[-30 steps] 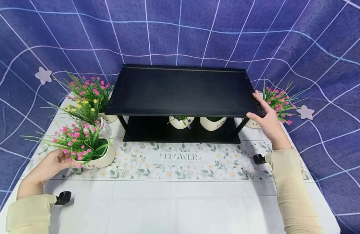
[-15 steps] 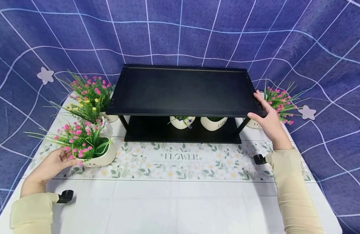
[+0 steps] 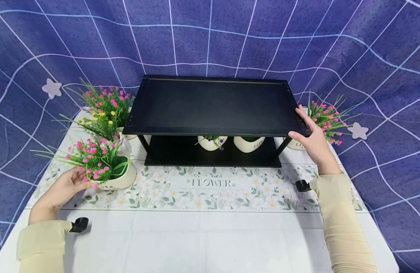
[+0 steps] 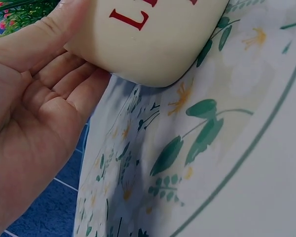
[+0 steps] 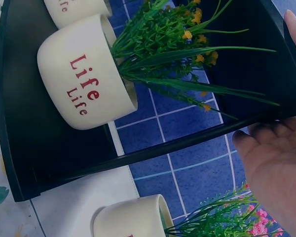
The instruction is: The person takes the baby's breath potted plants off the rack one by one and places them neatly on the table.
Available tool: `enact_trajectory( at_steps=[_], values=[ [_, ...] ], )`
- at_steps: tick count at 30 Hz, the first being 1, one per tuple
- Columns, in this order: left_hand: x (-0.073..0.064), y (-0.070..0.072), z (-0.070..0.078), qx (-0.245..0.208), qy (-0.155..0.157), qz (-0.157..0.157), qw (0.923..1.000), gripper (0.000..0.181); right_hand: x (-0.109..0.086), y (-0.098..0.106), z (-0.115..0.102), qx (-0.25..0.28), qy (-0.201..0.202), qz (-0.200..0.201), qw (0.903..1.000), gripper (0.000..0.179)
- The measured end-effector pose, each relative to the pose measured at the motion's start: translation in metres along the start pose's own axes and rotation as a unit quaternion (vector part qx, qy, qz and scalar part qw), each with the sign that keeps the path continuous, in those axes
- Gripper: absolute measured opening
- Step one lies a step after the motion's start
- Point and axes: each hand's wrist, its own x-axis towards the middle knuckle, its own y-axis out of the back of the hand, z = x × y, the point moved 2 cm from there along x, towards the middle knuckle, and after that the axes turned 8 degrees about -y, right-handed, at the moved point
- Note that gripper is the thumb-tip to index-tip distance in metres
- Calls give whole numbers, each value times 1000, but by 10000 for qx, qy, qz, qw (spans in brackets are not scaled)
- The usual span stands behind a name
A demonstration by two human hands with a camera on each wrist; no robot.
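My left hand (image 3: 64,187) grips the left side of a cream flowerpot (image 3: 122,181) with pink flowers, at the table's left. In the left wrist view the thumb lies along the wall of this flowerpot (image 4: 148,54), and the other fingers reach around its far side. My right hand (image 3: 312,142) holds the right front corner of the black two-tier shelf (image 3: 213,106). From the right wrist, the right hand (image 5: 281,163) shows at the upper board's edge. On the lower board stands a pot (image 5: 84,74) with yellow flowers, lettered "Life".
Two more flowerpots (image 3: 210,144) (image 3: 249,145) show partly under the upper board. Behind the held pot are yellow flowers (image 3: 100,121) and a pink-flowered plant (image 3: 109,100). Another pink-flowered plant (image 3: 327,119) stands right of the shelf. A floral "FLOWER" runner (image 3: 210,193) crosses the table.
My left hand and the pink-flowered pot have shifted a little backward, toward the plants behind. The right hand and the shelf stay in place.
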Motion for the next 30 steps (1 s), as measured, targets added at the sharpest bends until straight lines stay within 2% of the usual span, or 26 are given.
enact_trajectory(
  at_steps=[8, 18, 27, 30],
  values=[
    [7, 2, 0, -254, -201, -12, 9995, 75, 0, 0, 1, -117, -32, 17, 9999, 71],
    [13, 3, -3, -355, -344, 126, 9987, 71, 1, 1, 1, -130, -45, -15, 9999, 71],
    [10, 4, -7, -470, 75, 76, 9988, 79, -1, -1, -2, -244, -80, 44, 9997, 71],
    [8, 4, -9, -670, -50, 73, 9977, 79, -1, 0, -1, -189, -57, 7, 9998, 71]
  ],
)
